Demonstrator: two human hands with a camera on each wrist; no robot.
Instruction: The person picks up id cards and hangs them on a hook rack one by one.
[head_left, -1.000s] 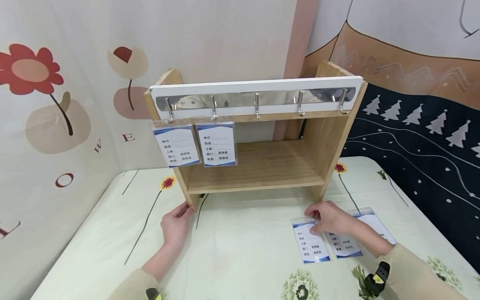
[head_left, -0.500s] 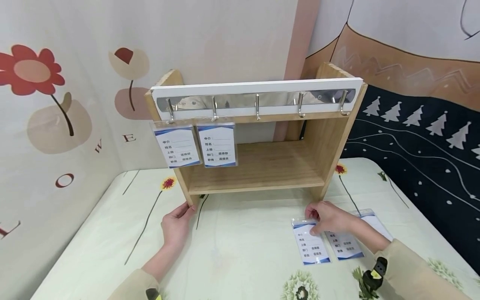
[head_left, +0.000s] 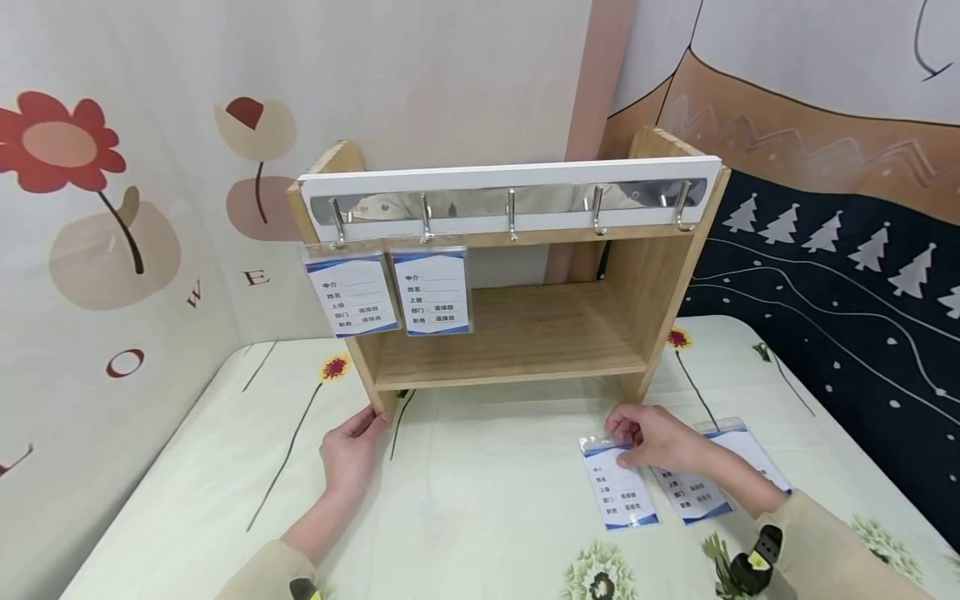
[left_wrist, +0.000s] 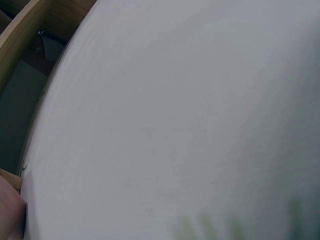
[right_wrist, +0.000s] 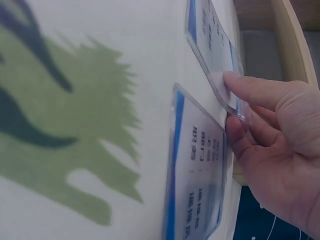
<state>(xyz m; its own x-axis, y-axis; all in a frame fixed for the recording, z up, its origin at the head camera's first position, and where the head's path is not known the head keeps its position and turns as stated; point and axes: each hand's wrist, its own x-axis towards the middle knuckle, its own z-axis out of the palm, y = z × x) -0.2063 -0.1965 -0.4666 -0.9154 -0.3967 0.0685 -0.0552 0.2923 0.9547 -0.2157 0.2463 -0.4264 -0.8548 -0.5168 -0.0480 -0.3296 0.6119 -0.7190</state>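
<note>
A wooden shelf (head_left: 517, 333) stands on the table, with a row of metal hooks (head_left: 512, 215) along its white front board. My left hand (head_left: 348, 454) grips the foot of its left side panel, thumb at the front edge. By the shelf's right foot, my right hand (head_left: 663, 440) pinches the top edge of a clear-sleeved badge (head_left: 619, 496). In the right wrist view, the thumb lies over this badge (right_wrist: 212, 50) and the fingers are under its edge. A second badge (head_left: 693, 497) lies beside it, partly behind the right wrist.
Two badges, a left one (head_left: 354, 296) and a right one (head_left: 432, 292), hang from the two leftmost hooks. A third loose badge (head_left: 750, 450) lies partly hidden by the right forearm. Printed curtains (head_left: 840, 275) enclose the table (head_left: 480, 500) at the back and sides.
The second badge under the right wrist has shifted slightly right, widening the gap to the pinched one. Both hands stay almost in place.
</note>
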